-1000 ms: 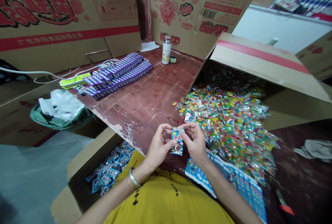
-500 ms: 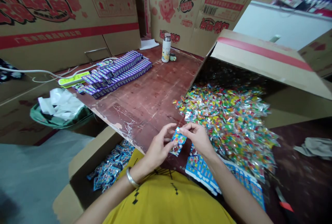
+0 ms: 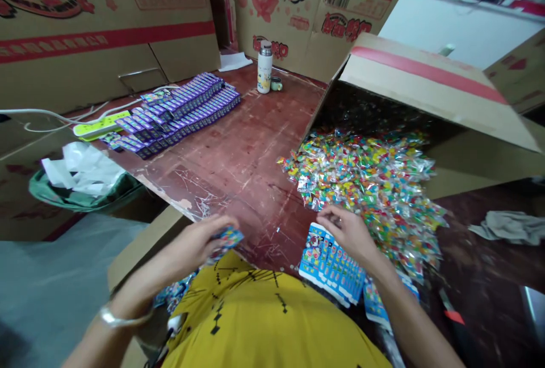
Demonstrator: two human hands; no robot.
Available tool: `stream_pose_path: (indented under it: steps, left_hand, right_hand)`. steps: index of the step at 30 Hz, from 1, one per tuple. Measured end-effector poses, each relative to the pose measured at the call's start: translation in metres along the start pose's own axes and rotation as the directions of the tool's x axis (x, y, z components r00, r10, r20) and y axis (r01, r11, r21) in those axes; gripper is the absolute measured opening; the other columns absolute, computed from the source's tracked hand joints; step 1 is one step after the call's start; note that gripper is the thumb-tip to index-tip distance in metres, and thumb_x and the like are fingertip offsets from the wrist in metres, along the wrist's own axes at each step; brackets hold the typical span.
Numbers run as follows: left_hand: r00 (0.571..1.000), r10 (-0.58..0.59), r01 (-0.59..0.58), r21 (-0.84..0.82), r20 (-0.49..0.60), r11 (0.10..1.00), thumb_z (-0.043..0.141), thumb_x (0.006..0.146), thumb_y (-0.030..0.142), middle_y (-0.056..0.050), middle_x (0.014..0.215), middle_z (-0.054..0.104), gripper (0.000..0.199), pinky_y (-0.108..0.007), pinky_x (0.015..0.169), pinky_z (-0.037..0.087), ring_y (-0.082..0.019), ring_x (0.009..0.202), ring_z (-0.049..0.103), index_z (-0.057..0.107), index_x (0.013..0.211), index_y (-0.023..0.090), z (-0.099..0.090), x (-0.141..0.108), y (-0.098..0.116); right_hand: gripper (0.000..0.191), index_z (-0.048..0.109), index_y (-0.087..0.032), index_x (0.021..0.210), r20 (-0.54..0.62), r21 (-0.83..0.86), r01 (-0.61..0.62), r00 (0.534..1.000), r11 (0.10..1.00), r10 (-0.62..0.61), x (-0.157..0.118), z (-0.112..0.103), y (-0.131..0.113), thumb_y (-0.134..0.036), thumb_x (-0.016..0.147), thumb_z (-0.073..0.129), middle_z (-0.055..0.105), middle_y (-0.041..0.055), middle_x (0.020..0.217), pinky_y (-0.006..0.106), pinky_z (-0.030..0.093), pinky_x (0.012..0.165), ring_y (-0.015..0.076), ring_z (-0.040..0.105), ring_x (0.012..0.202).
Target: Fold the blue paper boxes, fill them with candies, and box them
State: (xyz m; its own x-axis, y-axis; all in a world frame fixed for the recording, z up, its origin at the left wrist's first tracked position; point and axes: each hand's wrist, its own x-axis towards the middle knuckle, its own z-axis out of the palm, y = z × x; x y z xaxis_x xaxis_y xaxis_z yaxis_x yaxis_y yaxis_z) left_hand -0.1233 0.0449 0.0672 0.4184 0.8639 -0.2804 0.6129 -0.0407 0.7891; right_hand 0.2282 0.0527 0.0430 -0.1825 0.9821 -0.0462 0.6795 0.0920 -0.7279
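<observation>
My left hand point(image 3: 200, 246) is closed around a small blue printed packet point(image 3: 227, 238), above the table's front edge and beside the cardboard box of similar packets point(image 3: 174, 293). My right hand point(image 3: 351, 234) has its fingers curled together, over the near edge of the heap of clear-wrapped colourful candies point(image 3: 366, 178). Whether anything is between those fingers is hidden. Just under that hand lies a fanned row of flat blue printed packets point(image 3: 327, 263). My right forearm covers part of the row.
Purple boxes point(image 3: 179, 112) stand in rows at the back left, by a yellow-green power strip point(image 3: 102, 125). A flask point(image 3: 264, 68) and small cup point(image 3: 276, 84) are at the back. The candy spills from a tipped carton point(image 3: 426, 84). A cutter-like tool point(image 3: 455, 317) and grey cloth point(image 3: 508, 234) lie right.
Both hands were together on the blue packet. My left hand has carried it left and down towards the box, while my right hand has let go and moved right to the candy heap.
</observation>
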Motion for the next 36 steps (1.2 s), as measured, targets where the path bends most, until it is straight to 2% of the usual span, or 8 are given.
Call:
stream_pose_path:
  steps: [3,7,13,18,23,27,30,36]
  left_hand:
    - [0.994,-0.108,0.107,0.219,-0.005,0.970,0.059,0.079,0.025,-0.004,0.110,0.068,0.038,-0.035,0.086,0.048,-0.026,0.097,0.064,0.064,0.115,0.030,-0.026,-0.016,-0.025]
    - [0.997,-0.016,0.031,0.222,-0.072,0.975,0.060,0.080,0.031,-0.005,0.121,0.064,0.042,-0.037,0.096,0.044,-0.026,0.108,0.060,0.059,0.122,0.028,-0.010,-0.003,-0.022]
    - [0.985,0.141,-0.140,0.019,-0.098,0.990,0.060,0.083,0.037,-0.006,0.105,0.066,0.026,-0.033,0.085,0.048,-0.023,0.095,0.063,0.061,0.106,0.023,0.067,0.042,0.026]
    - [0.935,0.285,-0.308,-0.082,-0.211,0.948,0.075,0.069,0.042,-0.012,0.123,0.059,0.067,-0.041,0.097,0.043,-0.031,0.113,0.056,0.050,0.128,0.022,0.112,0.062,0.056]
    - [0.950,0.237,-0.295,-0.343,-0.201,0.892,0.074,0.072,0.035,-0.011,0.128,0.059,0.062,-0.042,0.104,0.039,-0.030,0.117,0.054,0.054,0.129,0.022,0.108,0.074,0.062]
    - [0.976,0.217,-0.155,-0.744,-0.014,0.650,0.069,0.079,0.035,-0.010,0.125,0.062,0.052,-0.039,0.103,0.040,-0.026,0.115,0.057,0.056,0.127,0.019,0.093,0.075,0.058]
    - [0.970,0.221,-0.031,-0.852,0.101,0.523,0.070,0.079,0.036,-0.009,0.115,0.066,0.048,-0.034,0.096,0.044,-0.023,0.106,0.061,0.061,0.121,0.017,0.088,0.069,0.055]
    - [0.960,0.188,0.090,-0.864,0.208,0.496,0.070,0.078,0.040,-0.008,0.089,0.071,0.036,-0.028,0.075,0.047,-0.018,0.079,0.064,0.070,0.102,0.012,0.093,0.062,0.049]
  right_hand:
    - [0.026,0.065,-0.024,0.088,0.060,-0.385,0.011,0.998,0.923,0.013,-0.013,0.001,0.024,-0.044,0.073,0.074,0.065,0.0052,0.090,0.031,0.044,0.067,0.0243,0.062,0.083]
    - [0.038,0.062,-0.024,0.092,-0.012,-0.549,-0.067,0.997,0.833,0.072,-0.018,0.018,0.031,-0.041,0.064,0.081,0.061,0.0069,0.098,0.031,0.042,0.066,0.0263,0.059,0.089]
    - [0.025,0.053,-0.022,0.071,-0.145,-0.061,-0.088,0.986,0.994,0.078,-0.009,0.022,0.024,-0.041,0.084,0.061,0.052,-0.0030,0.064,0.026,0.036,0.053,0.0145,0.050,0.055]
    - [0.036,0.047,-0.023,0.070,-0.121,0.552,-0.212,0.937,0.806,0.329,0.002,0.025,0.005,-0.053,0.077,0.066,0.042,-0.0087,0.049,0.023,0.029,0.036,0.0111,0.039,0.037]
    - [0.029,0.060,-0.022,0.088,-0.159,0.657,-0.099,0.951,0.748,0.266,-0.003,0.031,-0.016,-0.051,0.085,0.058,0.052,-0.0052,0.055,0.024,0.038,0.039,0.0117,0.045,0.041]
    - [0.040,0.055,-0.024,0.123,-0.079,0.562,0.019,0.996,0.827,0.030,-0.013,0.035,-0.027,-0.042,0.088,0.057,0.060,-0.0017,0.072,0.025,0.045,0.050,0.0135,0.055,0.056]
    - [0.034,0.056,-0.024,0.113,-0.024,0.538,0.044,0.999,0.842,-0.036,-0.014,0.033,-0.033,-0.035,0.082,0.066,0.060,-0.0034,0.069,0.026,0.047,0.056,0.0139,0.058,0.059]
    - [0.022,0.054,-0.021,0.077,0.185,0.516,-0.122,0.982,0.848,0.029,-0.003,0.016,-0.037,-0.038,0.081,0.067,0.060,-0.0038,0.055,0.020,0.038,0.039,0.0109,0.052,0.042]
